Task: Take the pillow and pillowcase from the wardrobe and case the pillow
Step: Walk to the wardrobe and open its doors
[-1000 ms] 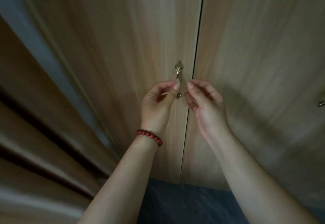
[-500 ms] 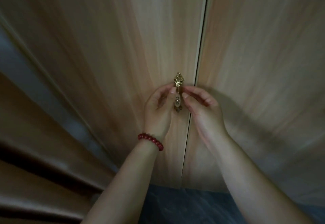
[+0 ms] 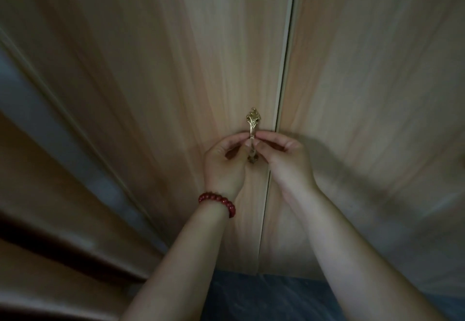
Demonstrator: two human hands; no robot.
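Two-handed grip on the brass handle [image 3: 253,121]! The left hand [image 3: 222,163] is at its left side and the right hand [image 3: 289,162] at its right. Both sets of fingertips are curled in, pinching the slim middle of the handle and almost meeting over it. The leafy top pokes out above the fingers, and the lower end peeks out between the palms.

That handle sits on the left door [image 3: 163,81] of the wardrobe, just beside the seam with the right door [image 3: 377,94]. Both pale wood doors are closed and fill the centre and right of the frame.

A red bead bracelet [image 3: 217,202] circles the left wrist, and bare forearms rise from the bottom edge. Dark floor [image 3: 264,300] shows at bottom centre. Brown folds [image 3: 50,220], perhaps a curtain, hang at lower left.
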